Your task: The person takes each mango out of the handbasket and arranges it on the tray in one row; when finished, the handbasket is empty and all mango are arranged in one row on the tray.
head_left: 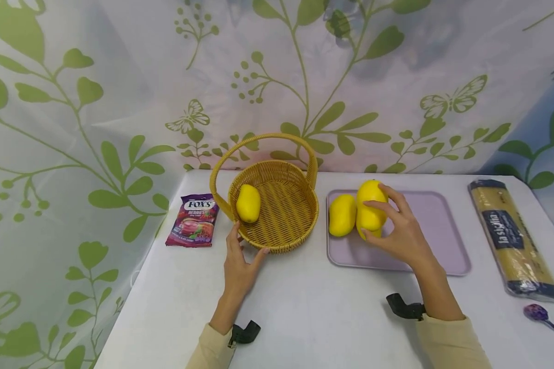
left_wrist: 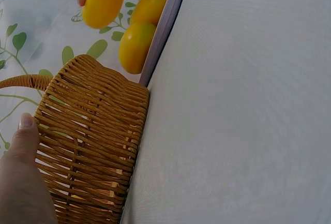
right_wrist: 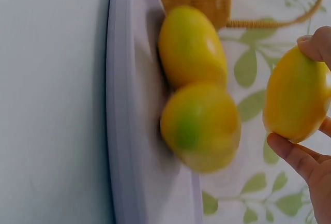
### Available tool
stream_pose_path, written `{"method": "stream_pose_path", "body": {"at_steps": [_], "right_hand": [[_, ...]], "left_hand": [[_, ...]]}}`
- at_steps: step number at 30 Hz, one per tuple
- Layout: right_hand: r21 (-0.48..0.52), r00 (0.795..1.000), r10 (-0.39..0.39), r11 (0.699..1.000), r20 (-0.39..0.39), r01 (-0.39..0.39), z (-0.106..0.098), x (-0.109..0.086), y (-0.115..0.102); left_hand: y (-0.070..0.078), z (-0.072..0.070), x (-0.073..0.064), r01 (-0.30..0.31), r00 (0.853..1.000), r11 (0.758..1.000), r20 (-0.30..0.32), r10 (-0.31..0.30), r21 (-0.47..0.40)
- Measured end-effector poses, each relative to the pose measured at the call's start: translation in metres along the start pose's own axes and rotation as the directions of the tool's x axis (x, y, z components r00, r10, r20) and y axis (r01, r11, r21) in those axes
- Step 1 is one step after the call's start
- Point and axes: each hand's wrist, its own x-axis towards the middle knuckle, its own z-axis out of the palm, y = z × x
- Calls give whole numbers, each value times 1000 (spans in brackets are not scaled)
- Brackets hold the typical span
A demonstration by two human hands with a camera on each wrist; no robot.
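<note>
My right hand (head_left: 403, 236) pinches a yellow mango (right_wrist: 294, 97) between thumb and fingertips, raised over the lilac tray (head_left: 431, 230). Two more mangoes lie side by side at the tray's left end: the left mango (head_left: 342, 215) shows fully, while the other mango (head_left: 370, 189) is partly covered by the held one in the head view. A woven basket (head_left: 286, 205) with a tall handle stands left of the tray, one mango (head_left: 248, 203) inside at its left. At its front left, my left hand (head_left: 241, 266) touches the outer rim with spread fingers and extended thumb.
A purple FOX'S candy bag (head_left: 194, 220) lies left of the basket. Right of the tray are a long pack of pasta (head_left: 512, 238) and a wrapped lollipop (head_left: 537, 312). A leaf-printed cloth (head_left: 268, 77) hangs along the white table's back edge.
</note>
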Motion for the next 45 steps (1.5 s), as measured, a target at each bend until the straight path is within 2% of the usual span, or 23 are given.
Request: {"method": "stream_pose_path", "body": {"at_steps": [9,20,31,40,45], "right_hand": [[-35,995,100,994,21,-99,-21,-10,29],[-88,972,220,973,79,-213,-32,-25,53],[-80,946,227,974,231,-214,-32,-32,66],[-58,941,219,976,259,-211,-31,-33,67],[-72,931,234,972,281,-223,-29,-33,67]], "left_hand": [[0,-1,1,17,1000,1000,12,-17,-12],[-2,1,0,31,999,999,23,-30,-12],[-3,1,1,25,1000,1000,14,-25,-14],[-3,1,1,-5,1000,1000,4,5,-11],[-3,1,1,15,1000,1000,11,-15,-12]]}}
